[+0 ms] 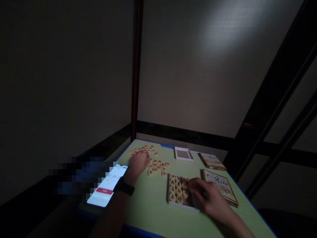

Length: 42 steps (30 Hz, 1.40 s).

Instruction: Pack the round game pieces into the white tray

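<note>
Round Chinese chess pieces with black or red characters stand in rows in a shallow white box (183, 207) on the near side of the table. Over the box's right part, my right hand (211, 196) is closed in a pinch on a Chinese chess piece (191, 183) at the row's end. My left hand (139, 162), a dark band on its wrist, reaches to the far left with its fingers curled down at the loose pieces (155, 166). Its fingertips are mostly hidden, so what they hold does not show.
A phone (106, 186) with a lit timer screen lies at the left edge of the green table (148, 211). An open white box lid or tray (183, 160) is at the back. Two printed boxes, one farther (212, 161) and one nearer (220, 185), lie at the right.
</note>
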{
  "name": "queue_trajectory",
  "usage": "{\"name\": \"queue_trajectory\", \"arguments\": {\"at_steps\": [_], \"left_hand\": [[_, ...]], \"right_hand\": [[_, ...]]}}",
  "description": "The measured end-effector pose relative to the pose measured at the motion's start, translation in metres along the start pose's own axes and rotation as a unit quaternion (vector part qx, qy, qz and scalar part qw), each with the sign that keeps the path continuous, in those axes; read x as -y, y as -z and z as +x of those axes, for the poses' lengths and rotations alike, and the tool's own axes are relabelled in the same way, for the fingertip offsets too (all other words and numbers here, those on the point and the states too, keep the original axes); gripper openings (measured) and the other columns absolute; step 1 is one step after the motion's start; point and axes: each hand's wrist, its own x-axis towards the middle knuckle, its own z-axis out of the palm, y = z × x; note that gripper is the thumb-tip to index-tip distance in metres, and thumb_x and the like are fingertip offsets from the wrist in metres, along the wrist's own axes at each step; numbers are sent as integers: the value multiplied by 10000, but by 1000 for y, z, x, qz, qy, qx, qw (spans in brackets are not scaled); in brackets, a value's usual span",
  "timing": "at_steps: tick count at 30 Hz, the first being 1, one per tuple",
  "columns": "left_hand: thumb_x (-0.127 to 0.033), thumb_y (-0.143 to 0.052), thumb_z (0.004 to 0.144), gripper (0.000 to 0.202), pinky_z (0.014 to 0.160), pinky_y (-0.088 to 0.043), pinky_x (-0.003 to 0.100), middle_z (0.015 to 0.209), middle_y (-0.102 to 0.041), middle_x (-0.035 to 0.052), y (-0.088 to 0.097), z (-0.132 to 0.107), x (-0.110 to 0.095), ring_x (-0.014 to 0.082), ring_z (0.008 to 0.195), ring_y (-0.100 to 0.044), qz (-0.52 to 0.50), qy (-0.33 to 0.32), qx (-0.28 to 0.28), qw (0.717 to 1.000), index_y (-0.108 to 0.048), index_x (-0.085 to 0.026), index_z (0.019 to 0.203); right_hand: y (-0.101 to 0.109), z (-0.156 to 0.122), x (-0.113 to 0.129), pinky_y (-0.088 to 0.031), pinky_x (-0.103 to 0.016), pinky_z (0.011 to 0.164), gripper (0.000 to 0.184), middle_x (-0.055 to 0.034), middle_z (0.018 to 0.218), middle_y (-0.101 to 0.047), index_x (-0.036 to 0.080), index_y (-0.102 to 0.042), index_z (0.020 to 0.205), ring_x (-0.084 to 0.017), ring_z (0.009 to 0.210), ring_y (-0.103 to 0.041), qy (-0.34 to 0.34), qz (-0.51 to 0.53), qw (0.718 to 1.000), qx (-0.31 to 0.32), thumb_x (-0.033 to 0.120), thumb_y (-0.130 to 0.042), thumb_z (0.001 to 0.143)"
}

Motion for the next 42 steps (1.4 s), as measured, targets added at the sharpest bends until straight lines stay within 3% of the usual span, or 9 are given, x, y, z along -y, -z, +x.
{"name": "queue_trajectory", "arguments": {"at_steps": [6,13,16,19,22,25,28,33,42], "left_hand": [[-350,-603,905,230,879,-493,313,1140,-659,115,-11,-6,-10,231,1025,-653,-11,-39,37,998,-710,-215,1057],[-319,-519,948,248,854,-506,319,1139,-646,121,-6,-9,-19,231,997,-667,-11,-49,45,998,-713,-201,1049],[-236,-447,964,282,839,-509,315,1108,-660,124,-2,-10,-22,228,986,-671,-10,-50,35,998,-720,-192,1018],[-131,-439,926,295,838,-510,309,1085,-680,130,-2,-8,-21,229,992,-671,-4,-47,26,999,-722,-181,992],[-66,-442,888,307,838,-512,305,1072,-694,143,-5,-6,-18,235,996,-675,9,-31,3,999,-712,-164,995],[-88,-415,918,311,822,-522,324,1032,-702,170,-8,-4,-14,258,991,-683,18,-16,-21,1000,-693,-149,1043],[-129,-373,955,335,805,-529,332,998,-708,184,-8,-3,-13,263,978,-690,22,-9,-19,1000,-676,-147,1098],[-122,-376,945,340,797,-536,325,1000,-713,186,-7,-3,-15,261,970,-697,26,-19,-14,999,-674,-143,1108],[-135,-376,948,331,782,-539,331,1019,-718,180,-7,-4,-20,270,962,-701,25,-29,-11,999,-687,-145,1060]], "right_hand": [[-1,0,-3,-433,-271,527,320,-13,582,-639,186,-668,942,-155,483,-549,11,-46,992,-119,415,-445,942],[2,7,-10,-454,-277,543,367,-36,663,-692,178,-667,981,-171,554,-607,-39,-34,975,-216,484,-469,933],[9,28,3,-468,-277,588,345,-43,690,-710,169,-684,1006,-178,587,-634,-19,-50,987,-150,429,-465,946],[8,63,25,-487,-281,733,248,-78,902,-761,176,-725,977,-205,807,-696,52,-104,993,-8,270,-503,920],[-7,102,46,-464,-256,807,251,-91,994,-760,169,-744,996,-203,922,-692,93,-172,973,120,151,-519,885],[-30,134,59,-459,-260,792,221,-116,1004,-756,172,-756,976,-234,959,-689,72,-275,939,196,199,-557,885],[-49,153,61,-474,-288,753,252,-150,1055,-745,171,-752,1027,-274,969,-691,48,-338,912,230,286,-587,876],[-66,161,54,-485,-302,694,286,-180,1018,-747,132,-741,1046,-283,914,-710,46,-353,901,246,227,-516,897],[-44,153,57,-482,-271,789,327,-198,1132,-710,109,-712,1084,-257,1023,-683,69,-365,891,261,234,-437,960]]}}
